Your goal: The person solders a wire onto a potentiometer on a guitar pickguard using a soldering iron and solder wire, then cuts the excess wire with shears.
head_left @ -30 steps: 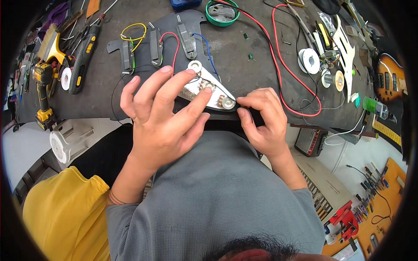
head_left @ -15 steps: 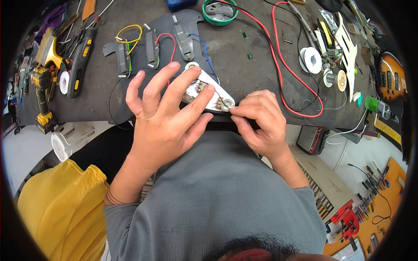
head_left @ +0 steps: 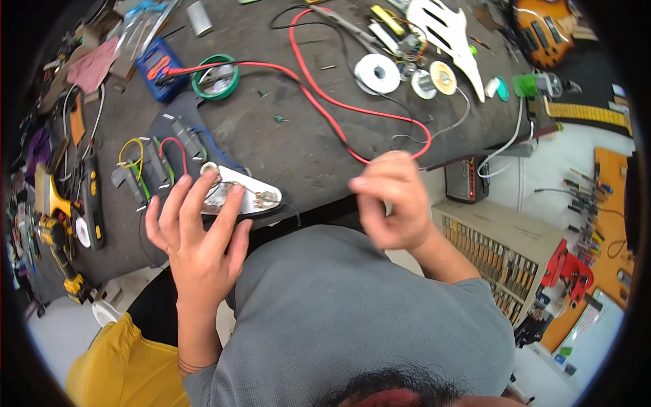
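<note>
The fingers of my left hand (head_left: 203, 237) are spread, their tips at the near edge of a white plate (head_left: 247, 184) that carries potentiometers (head_left: 264, 198). This plate lies at the near end of a dark guitar pickguard (head_left: 173, 122). Guitar pickups (head_left: 190, 141) sit on the pickguard, with yellow, red and blue wires looping from them. A thin dark wire (head_left: 291, 209) sticks out past the plate's right tip. My right hand (head_left: 393, 203) is raised off to the right, slightly blurred, with curled fingers. Whether anything is inside them is hidden.
A red cable (head_left: 319, 115) crosses the dark bench to a blue meter (head_left: 159, 68) beside a green bowl (head_left: 234, 87). Wire spools (head_left: 377, 73) and a white guitar pickguard (head_left: 441, 27) lie at the far right. A cordless drill (head_left: 61, 251) and a yellow-black cutter (head_left: 93, 200) are left.
My right hand has left the plate's right tip and moved right. My left hand stays spread at the plate. The view has swung right, so the bench contents appear further left.
</note>
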